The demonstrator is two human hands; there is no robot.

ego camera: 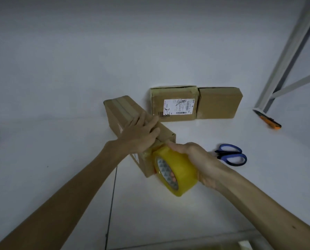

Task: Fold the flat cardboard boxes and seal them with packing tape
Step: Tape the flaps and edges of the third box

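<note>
Box (125, 112) brown, folded, taped seam; yellow tape roll (175, 173) at end.

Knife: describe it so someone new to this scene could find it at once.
On the white table, look far right, at the foot of the grey metal frame. The knife lies there, orange and black, unlike the blue-handled scissors.

The tape roll (182, 175) is translucent yellow with a grey-and-white triangle pattern inside its core (166, 171); the near box (125, 109), labelled box (174, 94) and far box (220, 103) are plain brown, the label (177, 107) white with black barcode print, the scissors (231, 155) blue-handled, the utility knife (269, 121) orange and black, the table (60, 87) white.
</note>
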